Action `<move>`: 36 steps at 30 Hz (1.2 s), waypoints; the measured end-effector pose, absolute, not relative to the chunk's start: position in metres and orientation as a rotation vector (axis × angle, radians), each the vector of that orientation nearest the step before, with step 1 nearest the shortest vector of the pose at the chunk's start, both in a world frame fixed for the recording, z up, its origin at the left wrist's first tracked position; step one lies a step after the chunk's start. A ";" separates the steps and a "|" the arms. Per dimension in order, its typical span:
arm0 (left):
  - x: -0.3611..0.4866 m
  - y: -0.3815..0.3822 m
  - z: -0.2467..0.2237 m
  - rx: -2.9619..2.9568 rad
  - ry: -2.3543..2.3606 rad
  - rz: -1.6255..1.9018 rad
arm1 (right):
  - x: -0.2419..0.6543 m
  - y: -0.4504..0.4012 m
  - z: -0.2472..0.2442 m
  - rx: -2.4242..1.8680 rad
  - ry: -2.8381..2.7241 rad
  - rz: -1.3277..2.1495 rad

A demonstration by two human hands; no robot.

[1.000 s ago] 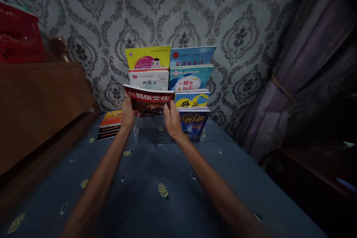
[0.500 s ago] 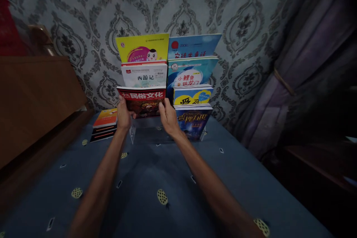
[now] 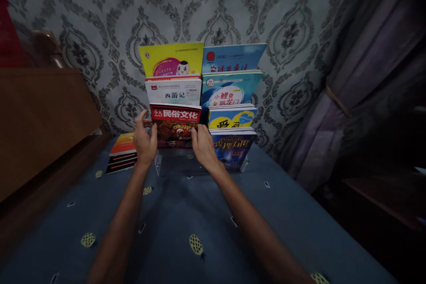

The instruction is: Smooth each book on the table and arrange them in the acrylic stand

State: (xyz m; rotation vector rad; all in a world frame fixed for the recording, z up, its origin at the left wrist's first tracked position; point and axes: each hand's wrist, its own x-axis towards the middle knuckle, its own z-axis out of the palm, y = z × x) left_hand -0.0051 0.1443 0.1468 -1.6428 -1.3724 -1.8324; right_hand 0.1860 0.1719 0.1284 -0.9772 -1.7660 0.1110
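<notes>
A red and dark book [image 3: 178,126] stands upright in the left column of a clear tiered rack [image 3: 181,163]. At its left edge my left hand [image 3: 145,140] is open, with thumb and fingers spread apart. My right hand [image 3: 203,144] grips the book's right edge, its thumb on the front cover. Behind this book rise a white book [image 3: 173,91] and a yellow book [image 3: 171,60]. In the right column are a dark blue book [image 3: 233,148], a yellow-and-blue book [image 3: 231,117], a teal book [image 3: 233,88] and a blue book [image 3: 234,57].
An orange book [image 3: 123,143] lies on several dark books [image 3: 121,165] left of the rack. The blue cloth [image 3: 173,226] with pineapple prints covers the surface. A brown wooden panel [image 3: 43,120] borders the left, a purple curtain [image 3: 326,97] the right, patterned wallpaper [image 3: 219,13] the back.
The red and dark book has moved slightly right and down in the rack. My left hand has loosened from its left edge and spread its fingers, while my right hand stays at the other edge.
</notes>
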 end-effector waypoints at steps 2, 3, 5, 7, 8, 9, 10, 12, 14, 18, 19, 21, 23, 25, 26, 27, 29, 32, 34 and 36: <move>-0.005 0.143 0.146 -1.648 -1.385 -1.708 | 0.185 0.169 0.130 -1.054 -1.800 0.055; -0.005 0.143 0.146 -1.651 -1.388 -1.652 | 0.185 0.168 0.131 -1.078 -1.815 0.038; -0.005 0.142 0.146 -1.653 -1.400 -1.562 | 0.185 0.165 0.132 -1.098 -1.841 0.020; -0.005 0.141 0.146 -1.654 -1.421 -1.505 | 0.185 0.164 0.132 -1.096 -1.866 0.021; -0.006 0.140 0.146 -1.658 -1.436 -1.484 | 0.185 0.164 0.132 -1.094 -1.878 0.026; -0.006 0.140 0.146 -1.663 -1.454 -1.467 | 0.185 0.164 0.132 -1.095 -1.888 0.031; -0.006 0.139 0.145 -1.668 -1.473 -1.452 | 0.186 0.164 0.132 -1.103 -1.898 0.037; -0.006 0.138 0.145 -1.676 -1.504 -1.431 | 0.186 0.164 0.132 -1.129 -1.922 0.057; -0.006 0.138 0.144 -1.681 -1.515 -1.430 | 0.186 0.164 0.134 -1.154 -1.946 0.085; -0.005 0.138 0.142 -1.702 -1.492 -1.448 | 0.187 0.163 0.138 -1.196 -1.982 0.111; -0.005 0.138 0.142 -1.704 -1.490 -1.454 | 0.188 0.162 0.139 -1.207 -1.991 0.112; -0.004 0.138 0.141 -1.704 -1.499 -1.471 | 0.189 0.161 0.142 -1.225 -2.010 0.120; -0.004 0.139 0.141 -1.703 -1.514 -1.490 | 0.189 0.159 0.145 -1.247 -2.025 0.135; -0.004 0.139 0.141 -1.710 -1.524 -1.510 | 0.189 0.156 0.147 -1.272 -2.034 0.146; -0.004 0.140 0.141 -1.712 -1.527 -1.524 | 0.189 0.155 0.148 -1.285 -2.040 0.148; -0.005 0.141 0.141 -1.712 -1.528 -1.543 | 0.189 0.154 0.149 -1.299 -2.044 0.147; -0.005 0.142 0.141 -1.710 -1.524 -1.587 | 0.188 0.152 0.150 -1.317 -2.051 0.147; -0.005 0.144 0.142 -1.713 -1.500 -1.640 | 0.188 0.152 0.150 -1.318 -2.050 0.150; -0.005 0.144 0.141 -1.735 -1.464 -1.665 | 0.188 0.153 0.149 -1.305 -2.049 0.147; -0.006 0.145 0.141 -1.764 -1.431 -1.702 | 0.188 0.155 0.148 -1.295 -2.048 0.134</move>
